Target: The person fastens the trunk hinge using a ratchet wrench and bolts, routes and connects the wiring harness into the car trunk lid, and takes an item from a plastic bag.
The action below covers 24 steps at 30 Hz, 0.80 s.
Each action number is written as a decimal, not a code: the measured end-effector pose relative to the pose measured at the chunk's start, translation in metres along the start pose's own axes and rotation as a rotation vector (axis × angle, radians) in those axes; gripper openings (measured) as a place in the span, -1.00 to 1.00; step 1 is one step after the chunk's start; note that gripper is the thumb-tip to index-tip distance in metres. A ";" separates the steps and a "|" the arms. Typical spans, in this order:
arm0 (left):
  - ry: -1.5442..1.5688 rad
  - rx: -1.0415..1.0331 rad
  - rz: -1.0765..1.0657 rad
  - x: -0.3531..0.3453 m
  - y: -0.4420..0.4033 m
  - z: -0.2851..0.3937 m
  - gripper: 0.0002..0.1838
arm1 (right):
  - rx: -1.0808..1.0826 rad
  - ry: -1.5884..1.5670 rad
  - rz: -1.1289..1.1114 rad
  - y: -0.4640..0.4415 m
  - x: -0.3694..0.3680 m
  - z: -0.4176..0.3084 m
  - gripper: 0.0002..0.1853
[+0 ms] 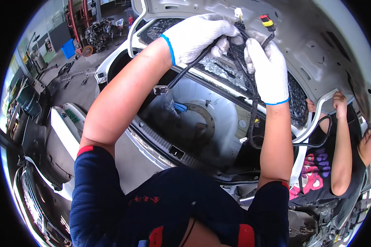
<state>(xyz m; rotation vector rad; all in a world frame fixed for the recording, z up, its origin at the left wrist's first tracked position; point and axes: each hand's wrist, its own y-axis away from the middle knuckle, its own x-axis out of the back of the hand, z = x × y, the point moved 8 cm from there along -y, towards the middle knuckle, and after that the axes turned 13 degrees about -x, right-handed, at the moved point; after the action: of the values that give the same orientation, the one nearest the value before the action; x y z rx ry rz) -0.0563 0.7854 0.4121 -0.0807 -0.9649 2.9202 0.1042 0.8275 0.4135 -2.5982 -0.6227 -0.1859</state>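
Note:
Both my hands wear white knit gloves with blue cuffs and are raised in front of the open trunk lid. My left hand [204, 37] is closed round a black wiring harness [237, 57]. Close beside it, my right hand [268, 68] grips the same bundle with bent fingers. A connector with a red cap and yellow band [267, 22] sticks up above my right hand, and a white connector [238, 14] rises between the hands. One cable runs down-left to a small connector [160, 90]; the rest hangs down past my right wrist.
Below my hands lies the open trunk well [193, 119], with a blue item [180, 107] inside. At the right, another person [342, 152] holds the lid's edge area. Car panels [64, 136] and a blue bin [68, 49] stand left.

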 end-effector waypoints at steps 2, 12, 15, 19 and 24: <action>-0.107 0.015 0.010 -0.002 0.006 -0.001 -0.68 | 0.007 -0.031 0.012 -0.003 0.011 0.006 -0.82; 0.061 0.079 -0.217 0.030 0.067 -0.001 -0.31 | -0.106 -0.456 0.141 -0.016 0.082 0.059 -0.83; 0.186 0.081 -0.258 0.019 0.071 0.004 -0.25 | -0.171 -0.559 0.122 -0.019 0.085 0.081 -0.81; -0.033 -0.013 -0.267 0.001 0.062 0.018 -0.38 | -0.142 -0.620 0.140 -0.021 0.092 0.090 -0.82; -0.110 -0.099 -0.277 0.003 0.047 0.012 -0.49 | 0.028 -0.787 0.058 -0.011 0.101 0.079 -0.79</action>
<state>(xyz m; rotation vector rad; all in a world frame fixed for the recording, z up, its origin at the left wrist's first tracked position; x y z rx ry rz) -0.0619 0.7410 0.3937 0.1954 -1.0434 2.6472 0.1905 0.9128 0.3710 -2.6029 -0.7827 0.8932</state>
